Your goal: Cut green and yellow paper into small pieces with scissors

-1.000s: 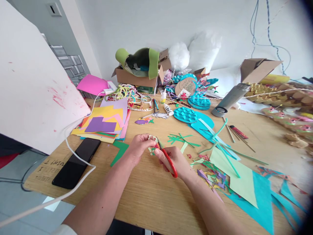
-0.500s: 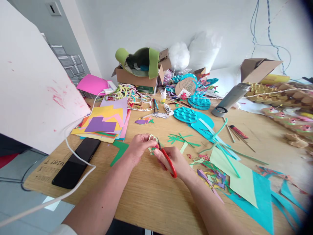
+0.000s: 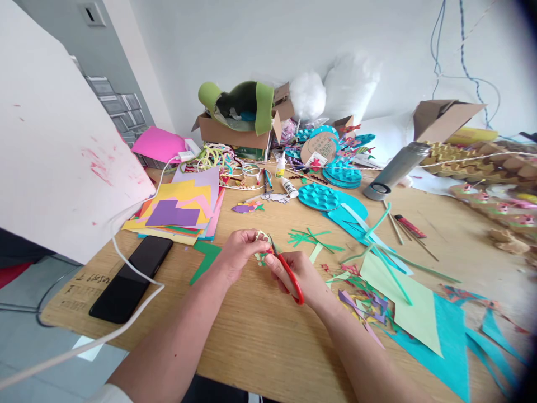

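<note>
Pinched in my left hand (image 3: 241,253) is a small pale green paper piece (image 3: 260,258) with a scalloped edge and some red on it. My right hand (image 3: 296,274) is wrapped round red-handled scissors (image 3: 291,277), whose dark blades point up and away beside the paper. The two hands nearly meet over the wooden table (image 3: 251,336). Beyond them lie a purple paper fish (image 3: 241,208) and a white fish cutout (image 3: 276,197). Thin green paper strips (image 3: 312,239) lie just past the scissors. Near my left wrist is a green paper piece (image 3: 204,260).
A black phone (image 3: 131,280) and coloured paper sheets (image 3: 176,212) lie at left, crossed by a white cable (image 3: 138,268). At right are paper scraps (image 3: 369,308), a blue sheet (image 3: 453,336) and a grey bottle (image 3: 396,170). A cardboard box (image 3: 235,132) stands behind.
The scissors and my right fingers have shifted very slightly against the paper piece. My left hand has hardly moved.
</note>
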### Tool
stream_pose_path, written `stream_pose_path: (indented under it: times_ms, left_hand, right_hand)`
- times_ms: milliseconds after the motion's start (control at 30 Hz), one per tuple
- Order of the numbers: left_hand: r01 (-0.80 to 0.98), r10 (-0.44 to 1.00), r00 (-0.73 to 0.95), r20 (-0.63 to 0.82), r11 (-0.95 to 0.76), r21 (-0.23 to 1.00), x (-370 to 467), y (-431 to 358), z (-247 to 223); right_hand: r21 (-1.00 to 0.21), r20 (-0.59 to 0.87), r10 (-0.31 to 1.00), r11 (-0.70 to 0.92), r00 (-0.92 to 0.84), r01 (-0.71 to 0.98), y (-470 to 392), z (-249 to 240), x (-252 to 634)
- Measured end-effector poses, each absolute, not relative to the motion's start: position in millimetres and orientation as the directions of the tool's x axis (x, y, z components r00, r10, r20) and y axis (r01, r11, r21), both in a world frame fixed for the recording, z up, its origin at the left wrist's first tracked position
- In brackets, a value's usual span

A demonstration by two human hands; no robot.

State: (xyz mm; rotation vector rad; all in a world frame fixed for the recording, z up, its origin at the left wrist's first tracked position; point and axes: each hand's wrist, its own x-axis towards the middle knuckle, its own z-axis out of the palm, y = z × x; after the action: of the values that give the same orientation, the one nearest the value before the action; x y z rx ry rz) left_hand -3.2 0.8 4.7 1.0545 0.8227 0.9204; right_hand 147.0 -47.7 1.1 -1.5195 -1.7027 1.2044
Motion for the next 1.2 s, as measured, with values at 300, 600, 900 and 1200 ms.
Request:
stream_pose_path:
  times_ms: [300,600,900,1200]
  left_hand:
    - [-0.228,0.885,0.437,-0.160,0.281,0.932,-2.8,-1.0,6.4]
    - [-0.263,0.899,0.396,-0.187,0.307,0.915,-1.1,-1.2,5.5]
    - [-0.261,0.903,0.381,-0.200,0.313,0.913,-0.9,-0.9,7.7]
    - [-0.298,0.918,0.336,-0.209,0.314,0.901,-1.9,0.5,3.9]
  right_hand:
    - [-0.885,-0.144,0.974,-0.048,-0.176,0.463,-48.3,3.4,145.9]
    - [-0.875,-0.137,0.973,-0.032,-0.184,0.483,-48.5,5.8,145.2]
    - [-0.870,-0.140,0.974,-0.036,-0.176,0.491,-48.6,6.0,145.8]
    - [-0.871,-0.145,0.973,-0.040,-0.180,0.490,-48.6,5.8,146.0]
